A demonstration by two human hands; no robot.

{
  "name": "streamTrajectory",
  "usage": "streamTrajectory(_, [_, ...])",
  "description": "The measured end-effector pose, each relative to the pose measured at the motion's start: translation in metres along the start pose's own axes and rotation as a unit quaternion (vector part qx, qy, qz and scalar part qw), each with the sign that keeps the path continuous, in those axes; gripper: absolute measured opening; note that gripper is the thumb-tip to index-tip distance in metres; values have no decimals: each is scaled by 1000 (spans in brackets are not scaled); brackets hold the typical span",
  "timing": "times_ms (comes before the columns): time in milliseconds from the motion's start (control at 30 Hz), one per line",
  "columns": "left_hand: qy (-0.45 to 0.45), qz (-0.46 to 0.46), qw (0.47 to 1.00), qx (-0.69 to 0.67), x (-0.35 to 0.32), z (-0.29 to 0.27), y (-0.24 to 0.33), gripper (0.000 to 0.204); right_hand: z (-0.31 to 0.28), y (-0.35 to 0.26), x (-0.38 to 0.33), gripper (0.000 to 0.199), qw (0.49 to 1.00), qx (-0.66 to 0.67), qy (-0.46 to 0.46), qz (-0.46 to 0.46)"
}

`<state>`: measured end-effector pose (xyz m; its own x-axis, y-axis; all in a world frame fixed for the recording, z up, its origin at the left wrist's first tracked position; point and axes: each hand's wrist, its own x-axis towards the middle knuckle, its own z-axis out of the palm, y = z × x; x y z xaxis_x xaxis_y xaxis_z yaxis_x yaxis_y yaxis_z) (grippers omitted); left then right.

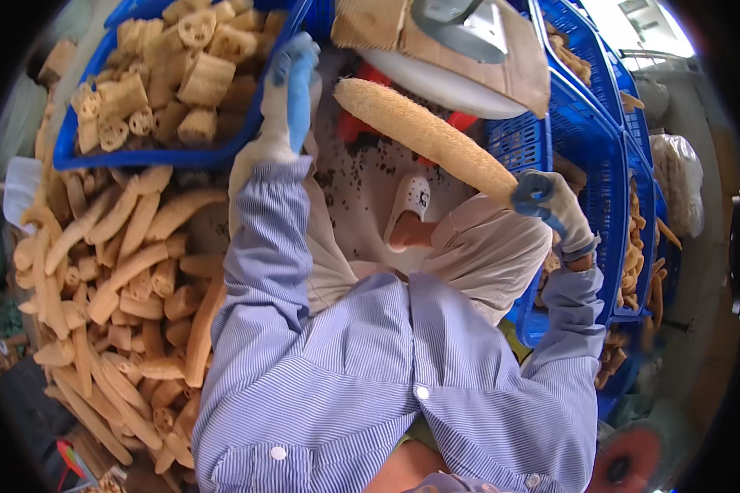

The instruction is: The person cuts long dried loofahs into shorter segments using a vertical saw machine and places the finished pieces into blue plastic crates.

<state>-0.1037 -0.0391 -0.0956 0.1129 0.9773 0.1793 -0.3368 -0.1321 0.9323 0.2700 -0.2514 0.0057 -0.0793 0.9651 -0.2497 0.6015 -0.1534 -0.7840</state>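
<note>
— What have the hands got hold of?

— The right hand (553, 205), in a white glove with blue-coated fingers, is closed around the lower end of a long whole loofah (423, 135). The loofah slants up and away from that hand toward the left hand, its rounded far tip free in the air.

— And the left hand?

— The left hand (288, 99), gloved the same way, is stretched forward against the right rim of a blue crate (152, 156). Its fingers curl at the rim, but I cannot tell whether they actually grip it.

— What is in that crate?

— Short cut loofah rounds (177, 70), piled up, just left of the left hand.

— Anything else around?

— Below the left arm lies a heap of uncut loofah lengths (119, 279). Beside the right hand stands a stack of blue baskets (588, 135), with more loofah showing through the mesh. Beyond the loofah's tip sits a piece of brown cardboard (452, 49) over something white. Between the hands, lower down, a white clog (411, 201) shows on the floor.
</note>
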Motion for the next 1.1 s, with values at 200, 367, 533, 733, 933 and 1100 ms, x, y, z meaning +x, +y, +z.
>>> streamTrajectory(200, [-214,-39,975,54,-19,41,56,48,-76,-11,-15,11,995,88,5,-42])
streamTrajectory(367, [-216,-20,975,52,8,70,53,47,-139,31,12,21,940,310,112,-91])
streamTrajectory(533, [-140,-76,986,55,40,118,38,29,-152,42,62,45,893,-70,445,-8])
streamTrajectory(733, [-143,-103,976,128,79,152,14,25,-54,-33,120,80,817,-455,354,-18])
streamTrajectory(933, [-147,-99,969,172,101,167,0,31,-38,-42,172,69,845,-461,268,-32])
streamTrajectory(1100, [-190,-16,967,169,105,173,0,39,-57,-45,194,65,859,-447,249,-34])
